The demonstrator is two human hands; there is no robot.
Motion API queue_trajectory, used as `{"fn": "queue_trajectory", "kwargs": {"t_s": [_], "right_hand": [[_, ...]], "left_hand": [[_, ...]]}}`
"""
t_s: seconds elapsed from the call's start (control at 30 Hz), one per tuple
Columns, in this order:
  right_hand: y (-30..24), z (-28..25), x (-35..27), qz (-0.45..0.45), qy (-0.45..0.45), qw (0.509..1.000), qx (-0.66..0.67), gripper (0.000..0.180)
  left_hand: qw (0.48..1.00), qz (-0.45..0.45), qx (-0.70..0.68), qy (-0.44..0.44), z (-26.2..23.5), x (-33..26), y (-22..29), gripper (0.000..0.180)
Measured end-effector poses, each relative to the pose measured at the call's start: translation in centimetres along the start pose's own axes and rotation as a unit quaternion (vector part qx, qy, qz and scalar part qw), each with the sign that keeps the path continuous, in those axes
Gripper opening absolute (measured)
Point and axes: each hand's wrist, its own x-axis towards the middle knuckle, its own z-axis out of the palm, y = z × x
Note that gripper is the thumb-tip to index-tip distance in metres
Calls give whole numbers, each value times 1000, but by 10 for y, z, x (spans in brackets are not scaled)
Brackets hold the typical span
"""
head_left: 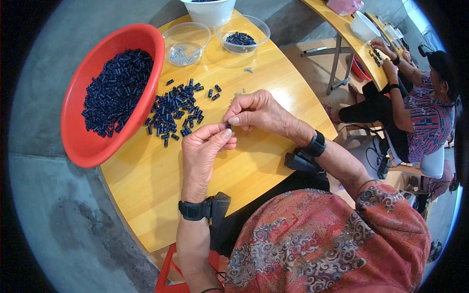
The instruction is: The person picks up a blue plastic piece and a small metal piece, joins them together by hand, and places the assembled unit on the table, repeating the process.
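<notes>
Over the middle of the table, my left hand pinches a small dark cylindrical piece between thumb and fingers. My right hand meets it from the right, thumb and forefinger closed at the top of that piece; whatever they pinch is hidden. Left of my hands lies a loose pile of short dark blue-black cylindrical pieces. A few of the same kind lie apart near the pile's right side. Small silvery screw-like bits are scattered on the yellow table beyond my right hand.
A large red basin full of dark pieces leans at the table's left. Behind stand a clear bowl with silvery bits, another clear bowl with dark pieces, and a white tub. At right, a person works at another table.
</notes>
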Motion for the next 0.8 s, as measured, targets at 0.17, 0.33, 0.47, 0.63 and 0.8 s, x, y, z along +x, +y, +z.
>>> {"fn": "queue_trajectory", "kwargs": {"t_s": [0.17,0.33,0.47,0.63,0.8], "right_hand": [[0,4,-3,-37,-11,998,-52,11],[-20,6,-15,-171,27,908,-382,33],[-20,9,-15,-296,33,790,-536,31],[-20,15,-16,-320,-22,717,-618,24],[-20,16,-17,-329,-61,660,-673,19]], "left_hand": [[1000,13,18,20,0,-1,0,16],[999,18,18,42,-1,-2,1,16],[997,24,68,35,1,-4,2,15],[992,31,116,44,5,-5,4,14],[984,45,166,42,4,-6,3,12]]}}
